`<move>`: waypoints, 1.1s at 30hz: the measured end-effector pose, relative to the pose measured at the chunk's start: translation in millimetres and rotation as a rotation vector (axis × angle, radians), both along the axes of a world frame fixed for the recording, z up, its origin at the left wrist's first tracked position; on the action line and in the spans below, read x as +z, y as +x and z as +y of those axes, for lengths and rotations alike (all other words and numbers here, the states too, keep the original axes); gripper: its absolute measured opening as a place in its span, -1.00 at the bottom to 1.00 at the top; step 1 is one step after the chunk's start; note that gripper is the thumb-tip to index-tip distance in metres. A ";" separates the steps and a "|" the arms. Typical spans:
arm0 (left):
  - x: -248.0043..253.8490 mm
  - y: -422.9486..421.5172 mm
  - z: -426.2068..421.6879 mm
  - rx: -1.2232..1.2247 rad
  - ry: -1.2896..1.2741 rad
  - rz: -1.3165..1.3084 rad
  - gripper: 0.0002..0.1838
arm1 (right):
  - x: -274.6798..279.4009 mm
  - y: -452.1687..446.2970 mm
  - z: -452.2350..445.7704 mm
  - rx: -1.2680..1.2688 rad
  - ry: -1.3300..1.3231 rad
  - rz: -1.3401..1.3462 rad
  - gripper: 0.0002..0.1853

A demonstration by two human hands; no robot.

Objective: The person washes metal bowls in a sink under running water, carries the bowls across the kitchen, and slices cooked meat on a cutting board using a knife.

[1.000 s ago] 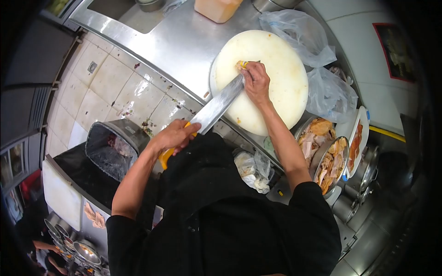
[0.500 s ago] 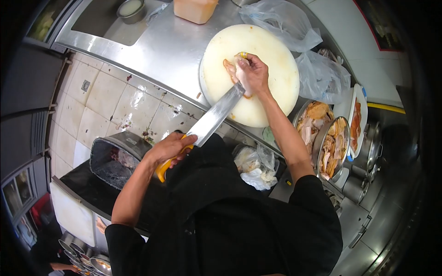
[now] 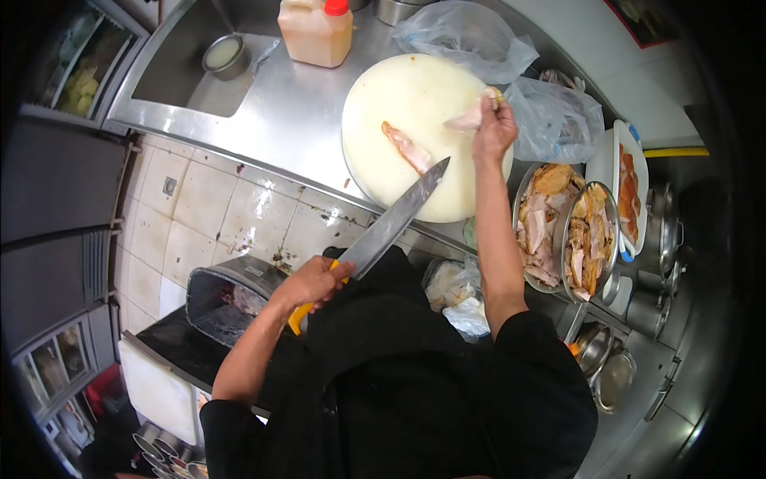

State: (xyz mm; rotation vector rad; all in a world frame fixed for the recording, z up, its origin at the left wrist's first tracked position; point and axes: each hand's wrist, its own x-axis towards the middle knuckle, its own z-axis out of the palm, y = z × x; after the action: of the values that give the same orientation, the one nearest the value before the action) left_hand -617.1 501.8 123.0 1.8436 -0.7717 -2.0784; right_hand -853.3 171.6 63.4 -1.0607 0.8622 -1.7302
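My left hand (image 3: 316, 283) is wrapped round the yellow handle of a large knife (image 3: 395, 223), whose tip lies over the lower part of a round white cutting board (image 3: 383, 92). A strip of meat (image 3: 407, 148) with a browned edge rests on the board, its lower end beside the blade. My right hand (image 3: 493, 134), fingers pinched, holds a pale piece of meat (image 3: 464, 120) above the board's right side. Something small and yellow shows at its fingertips.
Right of the board, two metal bowls (image 3: 519, 209) of meat stand beside a white tray (image 3: 645, 188). Plastic bags (image 3: 558, 120) lie behind them. A jug (image 3: 316, 36) with a red cap and a sink (image 3: 171, 76) are at upper left; a bin (image 3: 209, 307) stands lower left.
My right hand has moved right with a piece of meat, leaving a strip on the board. The knife's tip has shifted slightly right. The view has shifted, showing more of the sink and jug.
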 end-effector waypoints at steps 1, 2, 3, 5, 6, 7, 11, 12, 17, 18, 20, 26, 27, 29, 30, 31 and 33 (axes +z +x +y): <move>5.1 -2.1 2.2 -0.019 -0.022 -0.023 -0.42 | 2.6 -14.6 -2.1 -0.038 0.081 0.177 -0.78; 18.0 -3.4 3.8 -0.043 -0.045 -0.110 -0.40 | 6.2 -29.9 -3.8 -0.078 0.163 0.350 -0.78; 25.6 -2.1 8.6 -0.077 -0.154 -0.244 -0.40 | 5.9 -42.6 -2.5 -0.124 0.251 0.521 -0.77; 42.3 1.9 14.0 -0.164 -0.385 -0.505 -0.40 | 4.3 -54.5 8.2 -0.156 0.242 0.828 -0.75; 56.3 -3.3 14.7 -0.110 -0.351 -0.601 -0.40 | -10.6 -64.2 12.9 -0.201 0.160 1.119 -0.72; 60.2 -7.6 12.5 -0.116 -0.346 -0.670 -0.38 | -20.9 -70.9 19.9 -0.233 0.079 1.412 -0.69; 51.0 -13.2 3.4 -0.109 -0.291 -0.841 -0.29 | 16.0 -39.1 77.5 -0.344 -0.158 1.366 -0.59; 40.8 -12.0 5.1 -0.102 -0.280 -0.835 -0.26 | 9.7 -32.2 92.3 -0.120 -0.026 1.246 -0.58; 37.0 -13.7 -2.8 -0.100 -0.136 -0.608 -0.16 | -8.6 -0.7 124.9 0.153 0.022 1.089 -0.49; 44.4 -16.6 -6.2 -0.083 -0.155 -0.620 -0.20 | -7.0 1.6 121.8 0.200 0.086 1.053 -0.48; 65.5 -36.4 -14.3 -0.023 -0.324 -0.688 -0.26 | -6.9 3.8 121.5 0.242 0.168 0.986 -0.46; 51.0 -59.0 -25.8 -0.141 -0.380 -0.790 -0.36 | -14.5 6.0 123.6 0.193 0.176 0.876 -0.47; 50.3 -60.0 -24.0 -0.171 -0.321 -0.808 -0.34 | -11.4 6.5 125.4 0.224 0.215 0.855 -0.48; 57.3 -60.0 -33.1 -0.241 -0.221 -0.843 -0.29 | -5.8 7.1 118.7 0.242 0.270 0.833 -0.50; 66.1 -57.8 -34.1 -0.246 -0.167 -0.802 -0.23 | -5.7 4.6 119.8 0.249 0.298 0.840 -0.50; 66.6 -56.2 -32.0 -0.242 -0.151 -0.798 -0.23 | -5.1 3.5 117.6 0.258 0.314 0.846 -0.51; 66.5 -50.2 -30.9 -0.237 -0.131 -0.799 -0.23 | -7.4 -6.0 111.5 0.188 0.311 0.865 -0.50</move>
State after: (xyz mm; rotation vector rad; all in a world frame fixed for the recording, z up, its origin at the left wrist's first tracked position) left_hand -667.3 470.9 189.5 2.6118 -1.3125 -1.2933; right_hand -859.3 283.2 56.0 -1.6270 1.4400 -0.8983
